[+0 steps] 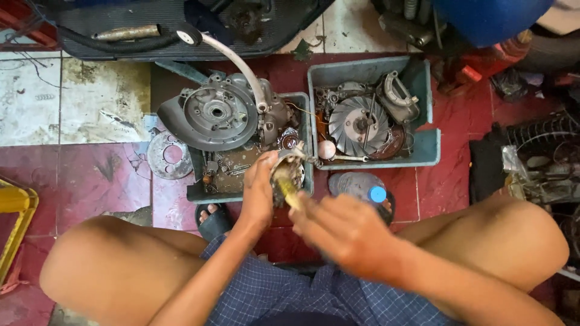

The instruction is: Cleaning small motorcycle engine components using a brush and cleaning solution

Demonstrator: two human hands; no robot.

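Blurred right hand [347,232] grips a yellowish brush handle [289,190] against a small grimy metal engine part [289,166]; left hand [258,193] clasps that part above the grey plastic tray [199,192] on the red floor [103,175].

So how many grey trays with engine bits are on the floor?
2. The left tray sits in front of the left hand, holding a big engine case. The right tray sits beside it, holding a finned fan wheel. None seems hidden.

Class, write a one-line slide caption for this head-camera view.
Seated person's left hand holds a small metal part over a tray of engine parts, right hand working it with a brush.
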